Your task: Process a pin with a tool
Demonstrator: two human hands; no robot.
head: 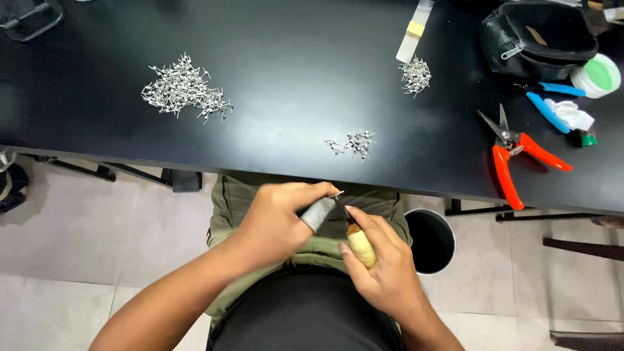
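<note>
The left hand is closed in a pinch on a small metal pin, its thumb wrapped in a grey guard; the right hand is wrapped around a wooden-handled tool, whose dark tip meets the pin; both are held over the lap, just off the near edge of the black tabletop; a small pile of pins lies near that edge, a larger pile toward the left; red-handled snips rest toward the right edge.
</note>
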